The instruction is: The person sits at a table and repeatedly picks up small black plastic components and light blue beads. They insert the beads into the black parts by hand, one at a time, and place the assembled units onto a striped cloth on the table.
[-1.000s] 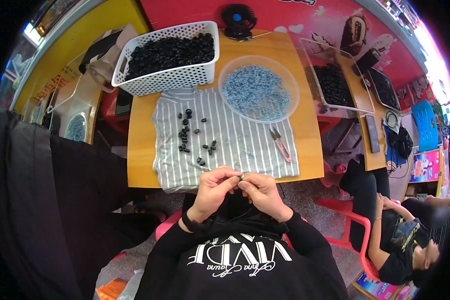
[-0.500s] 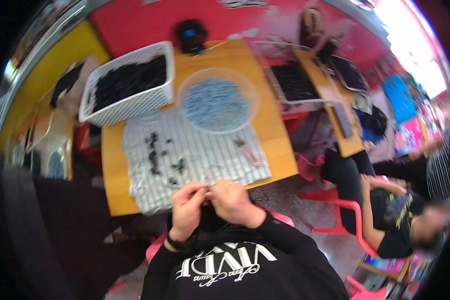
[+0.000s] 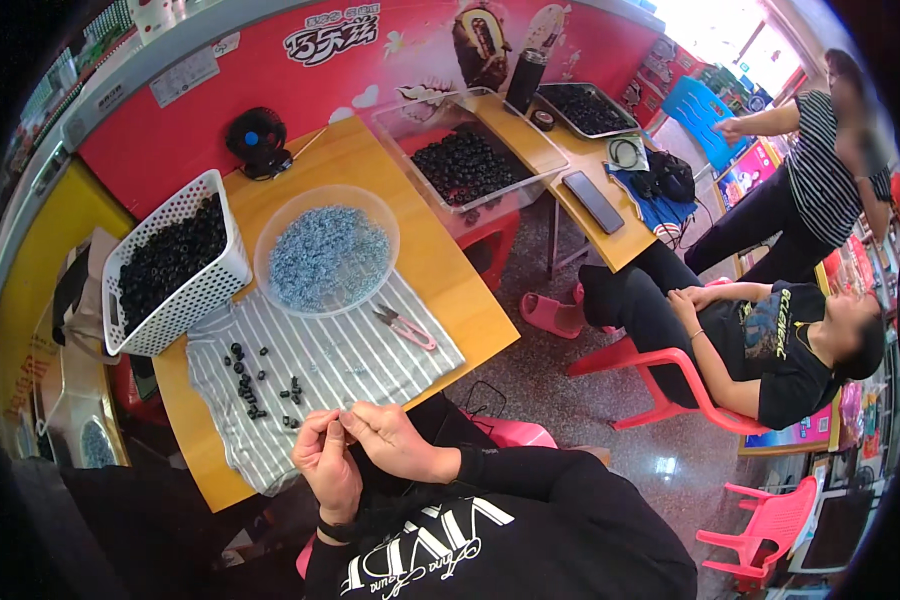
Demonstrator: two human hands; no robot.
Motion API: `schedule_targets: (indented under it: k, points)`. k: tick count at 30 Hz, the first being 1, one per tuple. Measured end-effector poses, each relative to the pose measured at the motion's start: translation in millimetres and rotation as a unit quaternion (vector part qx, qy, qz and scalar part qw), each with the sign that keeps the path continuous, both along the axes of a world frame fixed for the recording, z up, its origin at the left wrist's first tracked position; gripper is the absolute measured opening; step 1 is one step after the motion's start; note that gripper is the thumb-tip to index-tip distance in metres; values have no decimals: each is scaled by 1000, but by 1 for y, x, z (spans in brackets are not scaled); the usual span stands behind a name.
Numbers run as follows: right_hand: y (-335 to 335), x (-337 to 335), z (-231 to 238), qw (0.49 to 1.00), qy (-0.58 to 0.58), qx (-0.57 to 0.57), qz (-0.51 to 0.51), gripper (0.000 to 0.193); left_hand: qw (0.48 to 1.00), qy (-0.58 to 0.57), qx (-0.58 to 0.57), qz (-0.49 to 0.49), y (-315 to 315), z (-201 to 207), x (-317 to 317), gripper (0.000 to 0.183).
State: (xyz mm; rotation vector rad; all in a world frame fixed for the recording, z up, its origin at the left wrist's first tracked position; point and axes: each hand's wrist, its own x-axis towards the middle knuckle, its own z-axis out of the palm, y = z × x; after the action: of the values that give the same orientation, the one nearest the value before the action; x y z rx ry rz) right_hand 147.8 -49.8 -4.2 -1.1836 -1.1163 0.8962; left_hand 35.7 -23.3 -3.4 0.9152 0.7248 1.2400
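Observation:
My left hand (image 3: 327, 468) and my right hand (image 3: 398, 442) meet at the near edge of the table, both closed with thumbs and fingertips pinched together. Whatever lies between the fingertips is too small or hidden to make out. Just beyond them, a grey-and-white striped cloth (image 3: 360, 358) carries several small black parts (image 3: 245, 385). A pair of thread snips with pink handles (image 3: 410, 330) lies on the cloth's right side. Behind it stands a clear round bowl (image 3: 262, 262) filled with small light blue pieces (image 3: 328, 255).
A white perforated basket (image 3: 205, 298) of black parts stands at the table's left. Beyond the right edge are a clear bin (image 3: 410, 185) of black parts and a narrow table (image 3: 610, 240) holding a phone (image 3: 592, 202). One person (image 3: 770, 340) sits on a red chair (image 3: 660, 370); another (image 3: 815, 170) stands behind.
The view has swung right, so the table and its things sit further left in the picture. My hands stay pinched together. The standing person shows more fully now.

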Motion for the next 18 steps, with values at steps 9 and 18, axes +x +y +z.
schedule_targets:
  k: [9, 18]
  points:
    - [-1, 2, 1, 989, -147, 32, 3, 23, 991, -34, -84, -101, 11, -9, -21, 10]
    - [-1, 11, 7, 965, -240, 107, 2, 15, 981, -83, -117, -129, 10, -15, -24, 13]
